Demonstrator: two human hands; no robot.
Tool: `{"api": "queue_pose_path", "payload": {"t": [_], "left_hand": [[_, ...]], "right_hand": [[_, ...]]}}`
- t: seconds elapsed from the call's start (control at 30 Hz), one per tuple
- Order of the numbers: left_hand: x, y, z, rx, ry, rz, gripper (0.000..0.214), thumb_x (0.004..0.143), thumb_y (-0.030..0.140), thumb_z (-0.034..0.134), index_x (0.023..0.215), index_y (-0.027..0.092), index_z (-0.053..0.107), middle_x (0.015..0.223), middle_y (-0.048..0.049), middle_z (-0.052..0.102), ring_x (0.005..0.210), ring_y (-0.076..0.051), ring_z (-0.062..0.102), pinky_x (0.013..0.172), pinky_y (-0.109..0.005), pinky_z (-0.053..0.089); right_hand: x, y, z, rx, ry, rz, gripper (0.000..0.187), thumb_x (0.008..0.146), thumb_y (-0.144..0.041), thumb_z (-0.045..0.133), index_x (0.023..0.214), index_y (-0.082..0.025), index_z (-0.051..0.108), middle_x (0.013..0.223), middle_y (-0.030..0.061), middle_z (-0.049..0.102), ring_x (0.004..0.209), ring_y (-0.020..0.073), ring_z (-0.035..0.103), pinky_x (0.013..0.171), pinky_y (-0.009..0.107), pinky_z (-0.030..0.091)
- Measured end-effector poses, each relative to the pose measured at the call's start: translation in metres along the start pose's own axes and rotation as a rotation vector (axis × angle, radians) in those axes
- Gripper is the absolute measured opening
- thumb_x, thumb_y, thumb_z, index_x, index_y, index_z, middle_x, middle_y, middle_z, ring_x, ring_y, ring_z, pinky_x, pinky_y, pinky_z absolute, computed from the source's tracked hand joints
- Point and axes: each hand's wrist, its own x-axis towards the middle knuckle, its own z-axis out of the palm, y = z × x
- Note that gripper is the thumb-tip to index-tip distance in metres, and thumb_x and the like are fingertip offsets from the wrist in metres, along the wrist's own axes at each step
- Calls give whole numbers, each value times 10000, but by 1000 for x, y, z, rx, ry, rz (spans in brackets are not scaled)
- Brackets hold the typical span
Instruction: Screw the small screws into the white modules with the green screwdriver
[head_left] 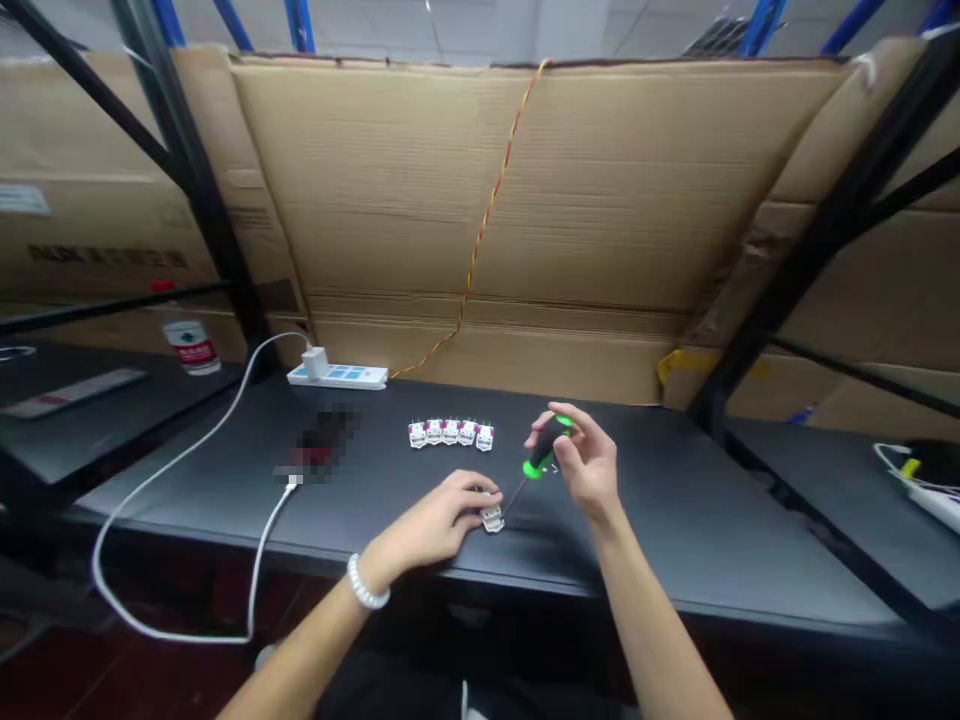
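A power strip (337, 376) sat at the back edge of the bench (675, 520), left of five white connectors (450, 433) in a row. Nearer the front edge, the left hand (427, 522), palm down with the wrist bent, pinched a sixth connector (492, 518). The raised right hand (581, 462) gripped a green-and-black screwdriver (541, 452), its shaft slanting down toward that connector.

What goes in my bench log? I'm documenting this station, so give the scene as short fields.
Left hand: on a small white module, beaded bracelet on the wrist
Right hand: holds a green-and-black screwdriver, shaft angled toward that module
Nearby: row of five similar modules
Surface: black bench
Rest: power strip, white cable, pixelated object, bottle, cardboard backing
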Motion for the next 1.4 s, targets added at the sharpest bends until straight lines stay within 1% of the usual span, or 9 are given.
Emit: {"api": "queue_pose_path", "payload": {"t": [0.17, 0.43, 0.53, 0.63, 0.87, 1.03, 1.2, 1.3, 1.4], "left_hand": [[0, -1, 1, 0, -3, -1, 413, 984, 78, 601, 1322, 270, 740, 1390, -84, 667, 1348, -253, 587, 1219, -441, 449], [1, -1, 0, 2, -7, -6, 409, 981, 64, 608, 1323, 248, 739, 1387, -88, 666, 1344, -252, 587, 1216, -425, 449], [1, -1, 0, 3, -11, -10, 415, 978, 59, 611, 1321, 255, 740, 1391, -83, 664, 1353, -254, 580, 1221, -431, 442], [0, -2, 1, 7, -9, -6, 429, 972, 44, 607, 1323, 254, 737, 1394, -84, 661, 1355, -253, 577, 1224, -427, 438], [0, -4, 2, -5, -5, 0, 423, 985, 62, 604, 1331, 268, 733, 1405, -77, 653, 1361, -246, 572, 1224, -416, 434], [0, -2, 1, 1, -5, -4, 434, 974, 47, 606, 1325, 267, 735, 1392, -78, 660, 1354, -248, 574, 1221, -421, 437], [0, -2, 2, -6, -7, -2, 418, 984, 70, 608, 1333, 262, 733, 1393, -81, 657, 1354, -249, 576, 1220, -417, 438], [0, -3, 2, -6, -6, 2, 416, 987, 72, 600, 1331, 265, 732, 1387, -85, 661, 1348, -250, 580, 1215, -426, 444], [0, -4, 2, -1, -4, -1, 417, 984, 69, 601, 1330, 262, 733, 1388, -85, 662, 1350, -253, 578, 1219, -436, 439]], "right_hand": [[-2, -3, -2, 48, -77, 64, 370, 1025, -423, 622, 1366, -291, 681, 1170, 108, 799, 893, 267, 812, 826, 504, 672], [1, 3, -1, -36, 10, -62, 374, 861, -407, 861, 1189, -278, 737, 987, 46, 727, 793, 197, 755, 690, 337, 638], [0, 1, -1, -34, -31, -34, 396, 954, -509, 727, 1257, -255, 709, 1098, 98, 745, 870, 243, 775, 787, 423, 657], [-2, -1, -1, 7, -114, 59, 352, 1047, -461, 582, 1345, -279, 628, 1256, 130, 755, 945, 274, 802, 878, 512, 658], [0, -5, 5, 45, -98, -22, 316, 975, -349, 742, 1189, -324, 512, 1076, 10, 761, 813, 186, 792, 645, 313, 653], [-1, -2, 10, 2, -86, -16, 313, 1041, -358, 648, 1293, -342, 463, 1114, 32, 777, 780, 170, 796, 597, 283, 642], [-5, -2, 4, -8, -127, 15, 380, 1049, -483, 591, 1376, -289, 578, 1165, 102, 780, 829, 228, 802, 638, 370, 677], [-5, -2, -2, 12, -121, 57, 324, 1076, -435, 537, 1366, -302, 594, 1271, 116, 763, 951, 261, 808, 743, 438, 688], [-3, -1, -5, 13, -113, 54, 291, 1042, -435, 607, 1299, -298, 598, 1207, 103, 771, 928, 260, 804, 747, 442, 682]]}}
